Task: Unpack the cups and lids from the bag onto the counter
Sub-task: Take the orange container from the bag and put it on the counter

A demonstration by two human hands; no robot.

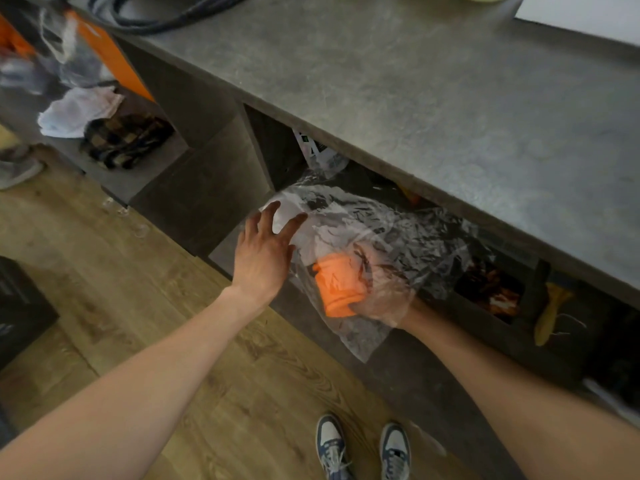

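Observation:
A clear plastic bag [388,223] hangs in front of the open shelf below the grey counter [433,84]. Inside the bag I see an orange cup [337,285] lying on its side. My right hand [381,299] is inside the bag, seen through the plastic, with its fingers wrapped around the orange cup. My left hand [265,251] is outside the bag at its left edge, fingers spread and touching the plastic. White crumpled material shows in the bag's upper left. I cannot make out any lids.
Open shelf compartments [485,289] under the counter hold dark and orange items. A black hose [156,19] lies at the counter's far left, a white board [588,15] at its far right. Clothes [104,129] sit on a low shelf at left. My shoes [363,448] stand on wood floor.

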